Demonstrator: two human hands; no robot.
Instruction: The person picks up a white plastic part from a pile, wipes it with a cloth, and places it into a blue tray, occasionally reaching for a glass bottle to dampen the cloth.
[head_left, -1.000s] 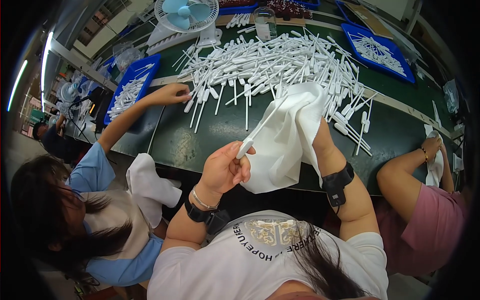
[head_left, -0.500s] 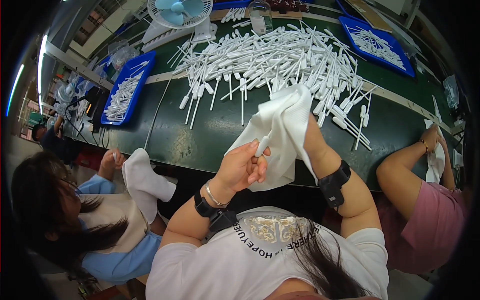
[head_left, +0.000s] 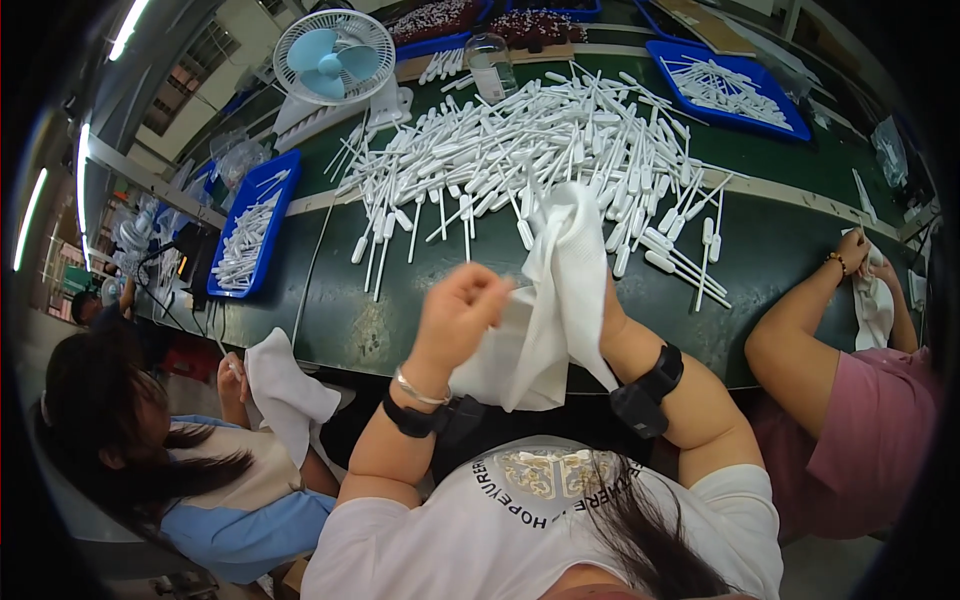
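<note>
- Left hand [head_left: 462, 312] pinched shut beside white cloth [head_left: 545, 300], contents hidden.
- Right hand, cloth-wrapped, grip unreadable.
- Plastic pipettes [head_left: 520, 150] heaped just beyond, within reach.

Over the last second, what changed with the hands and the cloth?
The long white plastic stick that jutted from the white cloth is now drawn into its folds, out of view. The left hand pinches at the cloth's edge; the right hand stays wrapped inside it. The pile of white plastic sticks on the green table is unchanged.
</note>
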